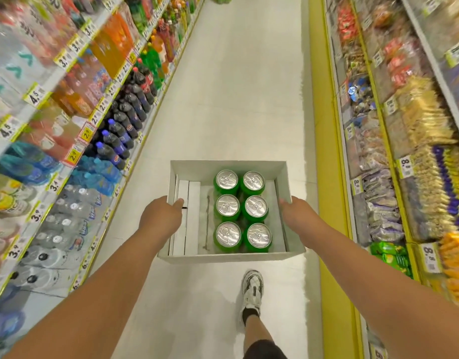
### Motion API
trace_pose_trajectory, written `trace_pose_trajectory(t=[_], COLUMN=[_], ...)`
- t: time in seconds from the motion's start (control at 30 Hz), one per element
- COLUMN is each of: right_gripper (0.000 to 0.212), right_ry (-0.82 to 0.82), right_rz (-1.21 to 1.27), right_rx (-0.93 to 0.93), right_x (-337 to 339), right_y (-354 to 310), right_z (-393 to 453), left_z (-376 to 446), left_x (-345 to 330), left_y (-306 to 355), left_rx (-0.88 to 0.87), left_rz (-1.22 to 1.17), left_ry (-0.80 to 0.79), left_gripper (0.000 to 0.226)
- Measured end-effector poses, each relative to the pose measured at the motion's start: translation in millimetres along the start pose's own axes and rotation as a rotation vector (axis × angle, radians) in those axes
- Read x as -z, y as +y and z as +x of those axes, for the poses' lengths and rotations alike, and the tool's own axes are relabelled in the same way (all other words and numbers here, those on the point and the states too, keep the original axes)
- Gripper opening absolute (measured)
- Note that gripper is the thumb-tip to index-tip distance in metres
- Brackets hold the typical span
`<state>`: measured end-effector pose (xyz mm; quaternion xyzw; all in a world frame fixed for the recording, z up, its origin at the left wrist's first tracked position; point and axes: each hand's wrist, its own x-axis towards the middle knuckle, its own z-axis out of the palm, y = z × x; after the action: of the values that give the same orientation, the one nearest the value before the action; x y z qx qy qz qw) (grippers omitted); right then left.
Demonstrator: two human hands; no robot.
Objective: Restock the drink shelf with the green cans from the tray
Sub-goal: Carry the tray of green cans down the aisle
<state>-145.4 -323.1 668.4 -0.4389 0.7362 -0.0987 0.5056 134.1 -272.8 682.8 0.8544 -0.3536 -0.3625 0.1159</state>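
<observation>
Six green cans (242, 211) with silver tops stand upright in two columns of three, packed together in the right half of a white cardboard tray (231, 257). The left half of the tray holds no cans; flat white card flaps (187, 218) lie along its floor there. The tray is carried level above the aisle floor (238, 86), in the middle of the view. The left hand (161, 218) grips the tray's left wall, thumb hooked over the rim to the inside, fingers hidden beneath or behind the wall. The right hand (295, 213) clasps the right wall in the same way, thumb at the rim. Both forearms are bare and reach forward from the near corners. Below the tray, a foot in a white trainer (252, 291) with a dark sock is planted on the pale floor. To the left runs the drink shelf (75, 141), stocked with bottled water near, dark cola bottles farther along, and orange and green bottles beyond, with yellow price tags (75, 154) on the shelf edges. To the right, yellow-trimmed shelves (394, 156) carry bagged snacks.
</observation>
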Motion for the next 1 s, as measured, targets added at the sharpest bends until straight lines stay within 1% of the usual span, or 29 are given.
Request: trace_pose_trajectory(t=[0.1,0.17,0.27,0.3,0.4,0.47,0.63,0.73,0.8,0.9,1.0], right_gripper=[0.041,0.041,0.042,0.043,0.042,0.043,0.042,0.052,0.054,0.051,0.044], right_ry=[-0.022,-0.021,-0.009,-0.006,0.002,0.008,0.021,0.039,0.037,0.047,0.058], right_rz=[-0.017,-0.053,-0.061,-0.065,-0.084,-0.084,-0.054,-0.032,-0.015,0.001,0.019], right_rx=[0.019,0.026,0.033,0.036,0.051,0.053,0.053,-0.01,-0.024,-0.017,0.009], right_x=[28,47,72,79,94,99,105,113,122,139,159], right_y=[-41,-72,-120,-136,-188,-223,-314,-378,-420,-475,-522], right_z=[42,66,103,116,156,187,277,326,358,409,465], left_z=[27,45,80,95,146,183,288,354,395,454,514], left_x=[3,9,23,28,46,57,91,117,133,152,161], left_y=[49,83,129,143,186,217,297,347,381,436,489], left_rx=[0.001,-0.012,-0.017,-0.018,-0.008,-0.014,-0.068,-0.064,-0.056,-0.065,-0.075], left_rz=[0.004,0.001,-0.02,-0.029,-0.031,-0.039,0.007,0.046,0.039,0.014,-0.015], left_ry=[0.033,0.048,0.045,0.046,0.034,0.035,0.07,0.055,0.05,0.051,0.047], left_gripper=[0.055,0.048,0.045,0.046,0.065,0.071,0.067,0.064,0.064,0.062,0.064])
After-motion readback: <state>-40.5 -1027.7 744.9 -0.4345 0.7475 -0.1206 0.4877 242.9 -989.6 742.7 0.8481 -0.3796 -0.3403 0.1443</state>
